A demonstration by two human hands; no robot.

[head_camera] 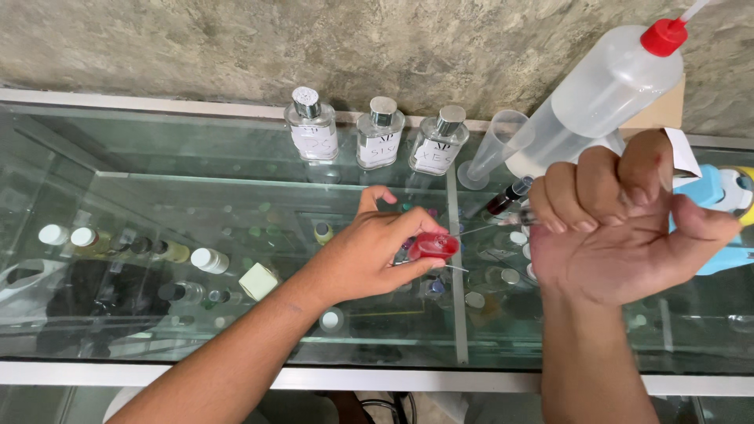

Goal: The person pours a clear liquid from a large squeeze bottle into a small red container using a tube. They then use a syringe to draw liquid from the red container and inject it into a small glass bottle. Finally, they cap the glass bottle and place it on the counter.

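Observation:
My left hand (369, 255) pinches a small red vial (433, 246) between thumb and fingers, just above the glass counter top (236, 212). My right hand (620, 232) is closed in a fist around a thin syringe. Its fine needle (475, 230) points left and reaches the mouth of the red vial. A dark tube (506, 199) shows just above the needle, beside my right fingers; I cannot tell whether it is part of the syringe. The syringe's body is mostly hidden inside my fist.
Three clear perfume bottles (381, 133) with silver caps stand at the back. Beside them are a clear measuring cylinder (491, 149) and a large squeeze bottle (605, 90) with a red cap. A blue object (719, 208) lies at the right. Several small bottles sit on shelves under the glass.

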